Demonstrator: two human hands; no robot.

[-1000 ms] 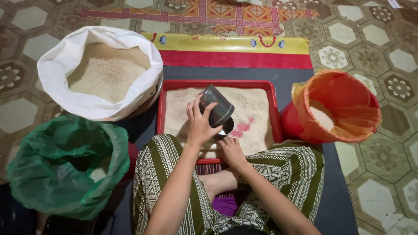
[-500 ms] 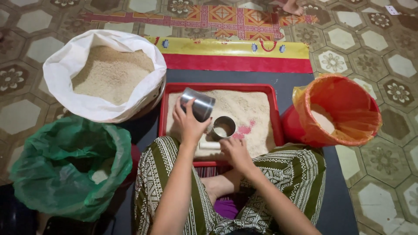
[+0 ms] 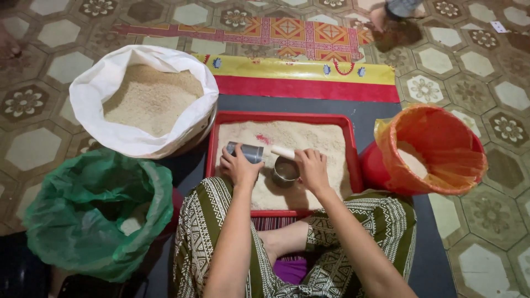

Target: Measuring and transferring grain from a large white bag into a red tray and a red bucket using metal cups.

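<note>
A red tray (image 3: 352, 148) full of pale rice lies on the floor in front of my crossed legs. My left hand (image 3: 238, 166) grips a small metal can (image 3: 246, 152), held on its side low over the rice at the tray's left. My right hand (image 3: 312, 168) holds a short pale stick (image 3: 282, 152) laid across the rim of a second metal cup (image 3: 285, 170) standing upright in the rice. The two hands are about a hand's width apart.
A white sack (image 3: 91, 105) of rice stands open at the upper left. A green plastic bag (image 3: 88, 221) sits at the lower left. A red bucket with an orange liner (image 3: 441, 157) holds some rice at the right. Another person's foot (image 3: 389, 16) shows at the top.
My left hand has lowered the can from raised above the tray to lying on its side near the rice. My right hand now holds the stick across the upright cup.
</note>
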